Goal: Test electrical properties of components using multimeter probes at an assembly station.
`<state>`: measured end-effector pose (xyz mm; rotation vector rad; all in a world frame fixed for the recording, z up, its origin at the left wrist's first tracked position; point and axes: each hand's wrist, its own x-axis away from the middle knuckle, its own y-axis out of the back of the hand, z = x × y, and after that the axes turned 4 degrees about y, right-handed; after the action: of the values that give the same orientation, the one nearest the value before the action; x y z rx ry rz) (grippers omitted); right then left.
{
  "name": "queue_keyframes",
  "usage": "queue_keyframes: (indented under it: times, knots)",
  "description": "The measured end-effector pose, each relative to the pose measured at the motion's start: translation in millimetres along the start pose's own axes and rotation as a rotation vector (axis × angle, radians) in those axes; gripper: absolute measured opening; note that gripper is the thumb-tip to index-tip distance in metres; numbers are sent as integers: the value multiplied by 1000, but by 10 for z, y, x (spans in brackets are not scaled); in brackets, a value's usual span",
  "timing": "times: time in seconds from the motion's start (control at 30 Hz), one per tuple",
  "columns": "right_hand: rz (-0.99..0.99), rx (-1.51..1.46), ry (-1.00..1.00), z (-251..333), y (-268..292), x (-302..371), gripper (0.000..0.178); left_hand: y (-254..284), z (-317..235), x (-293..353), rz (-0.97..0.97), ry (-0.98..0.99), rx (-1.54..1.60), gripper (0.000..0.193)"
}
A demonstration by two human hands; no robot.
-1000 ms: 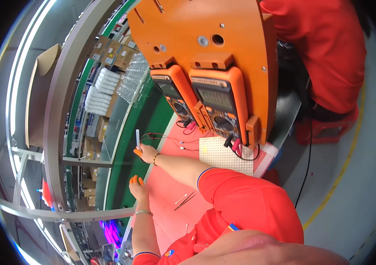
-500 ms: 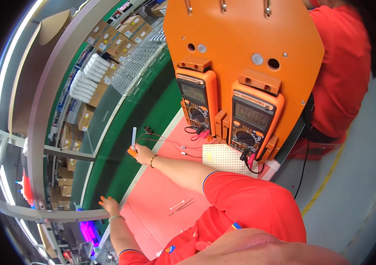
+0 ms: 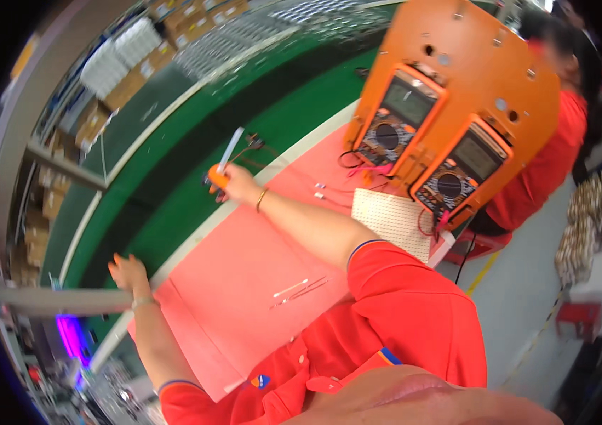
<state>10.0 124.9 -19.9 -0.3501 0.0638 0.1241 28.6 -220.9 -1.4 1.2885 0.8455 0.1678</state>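
Over the green conveyor belt, my right hand is closed on a slim pale stick that points up and away. Orange covers sit on its fingertips. A small dark thing shows just under those fingers, too blurred to name. Beyond the stick, a small black part with thin red wires lies near the belt's edge. My left hand hovers at the belt's near edge, fingers stretched and apart, orange covers on the tips, holding nothing.
A pink mat bears a cotton swab, thin tweezers-like tools and a white perforated board. Two multimeters hang on an orange panel. A grey frame bar runs beside my left hand. A person in red sits behind the panel.
The whole view has swung, so the panel sits further right. The stick in my right hand leans more to the right. My left hand stays stretched out over the belt.
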Motion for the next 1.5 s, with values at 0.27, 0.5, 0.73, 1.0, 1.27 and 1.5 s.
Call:
queue_keyframes:
  times: [0.27, 0.5, 0.73, 1.0, 1.27, 1.5]
  knots:
    - [31, -32, -44, 32, -103, 8, 24, -661, 456, -577, 598, 231, -109, 35]
    - [-8, -113, -46, 82, -57, 39, 26, 25, -447, 95, 197, -110, 721, 39]
    - [-5, -139, 57, 0, -78, 11, 24, 636, -1703, 1043, 772, -25, 1666, 29]
    - [32, 32, 31, -37, -133, 8, 23, 586, -1744, 1062, 865, 206, 1922, 28]
    - [16, 97, 59, -52, -184, -79, 22, 505, -1718, 1040, 881, 168, 1897, 29]
    - [137, -265, -131, 53, -8, -66, 24, 534, -1649, 1029, 946, 79, 2032, 30]
